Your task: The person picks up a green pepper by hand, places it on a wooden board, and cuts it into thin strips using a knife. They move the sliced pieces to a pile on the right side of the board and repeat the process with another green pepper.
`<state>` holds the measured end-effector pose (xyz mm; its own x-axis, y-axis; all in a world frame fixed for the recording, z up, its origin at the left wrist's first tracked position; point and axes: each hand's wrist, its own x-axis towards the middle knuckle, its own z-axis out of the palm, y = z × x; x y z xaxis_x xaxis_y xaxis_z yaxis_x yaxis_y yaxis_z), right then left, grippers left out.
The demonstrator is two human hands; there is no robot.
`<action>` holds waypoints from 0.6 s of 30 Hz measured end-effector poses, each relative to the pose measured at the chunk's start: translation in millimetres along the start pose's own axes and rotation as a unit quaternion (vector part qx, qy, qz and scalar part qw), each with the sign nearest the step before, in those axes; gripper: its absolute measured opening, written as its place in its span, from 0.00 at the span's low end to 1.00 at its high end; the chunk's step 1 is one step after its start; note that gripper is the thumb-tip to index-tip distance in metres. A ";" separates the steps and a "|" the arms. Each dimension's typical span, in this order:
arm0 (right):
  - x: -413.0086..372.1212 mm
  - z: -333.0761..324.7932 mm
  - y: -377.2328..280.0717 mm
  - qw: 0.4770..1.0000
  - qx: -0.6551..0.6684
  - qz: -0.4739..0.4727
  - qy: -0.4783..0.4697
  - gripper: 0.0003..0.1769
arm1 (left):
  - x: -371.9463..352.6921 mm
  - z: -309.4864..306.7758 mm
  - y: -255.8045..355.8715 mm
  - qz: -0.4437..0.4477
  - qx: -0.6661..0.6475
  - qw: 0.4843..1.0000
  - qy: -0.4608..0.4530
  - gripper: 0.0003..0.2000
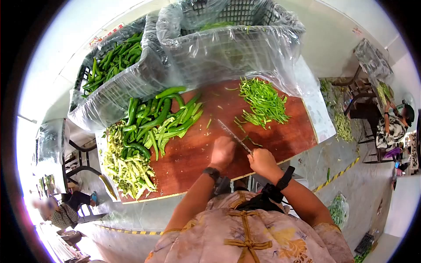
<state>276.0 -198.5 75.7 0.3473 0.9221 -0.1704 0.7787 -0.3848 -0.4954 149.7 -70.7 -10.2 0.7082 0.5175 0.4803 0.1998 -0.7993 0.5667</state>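
My right hand (264, 164) is wrapped round the handle of a knife (235, 136), whose blade slants up and to the left over the red-brown board (193, 168). Left of the blade, my left hand (222, 151) rests closed on the board, and whatever its fingers hold is hidden. Beyond the knife, to the right, lies a pile of thinly sliced green pepper (264, 103). Whole and split green peppers (153, 115) are heaped at the board's left side. Pale green pepper cores and scraps (127, 164) spread along the left edge.
A plastic-lined crate of whole green peppers (115, 59) stands at the back left. Another plastic-lined crate (237, 46) beside it holds some green slices. Other people sit far left (61, 215) and far right (392, 125). A bag of greens (338, 209) lies on the floor.
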 end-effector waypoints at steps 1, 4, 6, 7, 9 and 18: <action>1.9 0.0 -0.8 1.000 -0.001 -0.001 -0.002 0.14 | -0.6 1.1 -0.6 0.004 -0.002 1.000 0.006 0.04; 11.4 2.3 -2.2 0.999 0.001 0.019 -0.033 0.14 | 3.2 2.8 0.3 0.021 0.000 0.999 0.038 0.03; 22.9 12.0 -2.0 1.000 -0.014 0.014 -0.021 0.14 | 4.2 2.8 1.8 0.035 0.004 0.997 0.062 0.04; 28.5 16.3 -4.1 1.000 -0.014 0.013 -0.023 0.14 | 5.3 2.3 1.9 0.039 -0.003 0.997 0.061 0.04; 42.9 23.6 -10.9 1.000 -0.005 0.003 0.019 0.15 | 7.8 2.3 -0.4 0.047 -0.005 0.997 0.062 0.04; 25.2 11.7 6.9 0.998 0.016 0.005 0.066 0.14 | 1.0 -8.6 11.5 0.015 -0.042 0.998 0.049 0.05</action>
<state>284.0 -177.4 58.0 0.4216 0.9046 -0.0633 0.7587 -0.3901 -0.5217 146.9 -76.7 2.5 0.6429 0.5242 0.5584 0.1195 -0.7888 0.6029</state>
